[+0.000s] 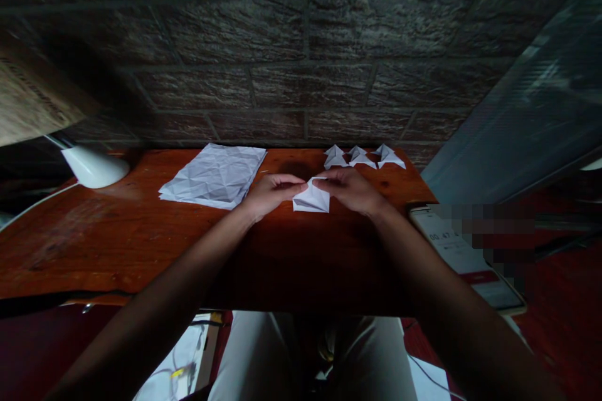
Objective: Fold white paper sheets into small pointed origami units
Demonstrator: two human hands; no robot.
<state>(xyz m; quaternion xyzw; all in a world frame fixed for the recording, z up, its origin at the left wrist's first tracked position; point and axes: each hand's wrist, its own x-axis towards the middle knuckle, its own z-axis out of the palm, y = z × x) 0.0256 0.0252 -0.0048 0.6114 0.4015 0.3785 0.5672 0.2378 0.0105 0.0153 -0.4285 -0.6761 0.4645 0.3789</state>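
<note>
A small folded white paper (311,199) is pinched between both hands just above the middle of the wooden table. My left hand (273,193) grips its upper left edge, thumb on top and fingers closed. At its upper right, my right hand (350,189) holds it with thumb and fingers pressed together. Creases and flat flaps show on the paper's near side; its far side is hidden by the fingers. Left of my hands lies a stack of creased white sheets (214,175). Behind my right hand stand three folded paper figures (361,157) in a row.
The wooden table (117,235) backs onto a brick wall (277,31). A lamp with a white base (94,166) stands at the left. A phone (463,250) showing a timer lies beyond the table's right edge. A translucent panel (517,100) leans at the right.
</note>
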